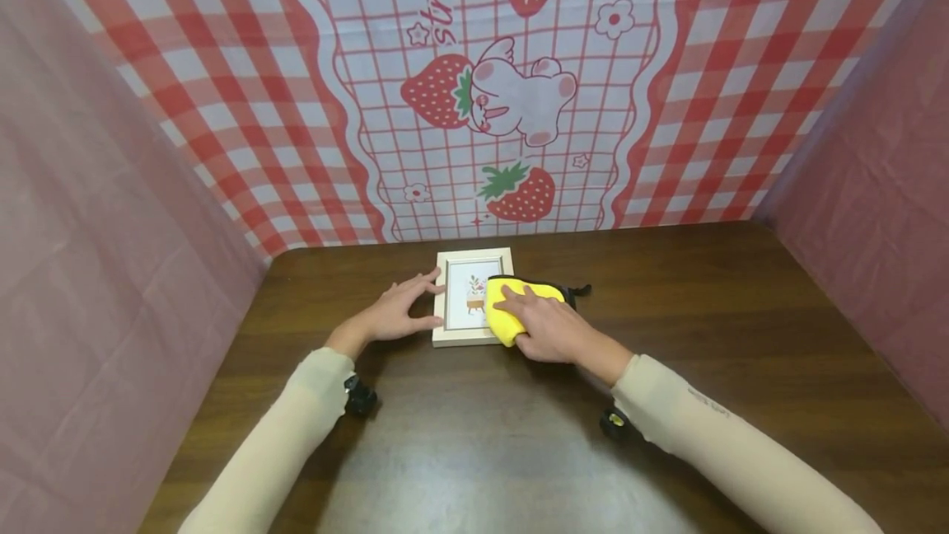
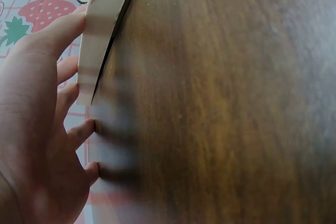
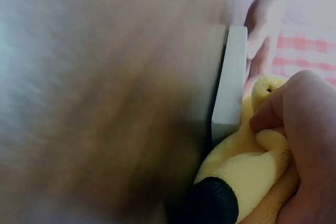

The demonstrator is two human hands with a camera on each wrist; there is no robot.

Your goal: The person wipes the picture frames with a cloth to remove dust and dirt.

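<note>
Skidding seems the main risk: should the right hand [image 1: 547, 324] push sideways harder than the left hand [image 1: 396, 310] braces, the cream-white rectangular picture frame [image 1: 463, 301] could slide on the dark brown wood-grain table surface [image 1: 474, 435], perhaps toward its far edge. Bunched folds of the plush yellow cloth with black trim [image 1: 503, 328] might also catch a frame corner and turn it. The frame lies flat between both hands, near the surface's far edge and slightly nearer the far-left corner than the far-right. The left hand is spread, grasping nothing, its thumb and some fingertips against the frame's left side; the right grips the cloth, which covers the frame's right part.
</note>
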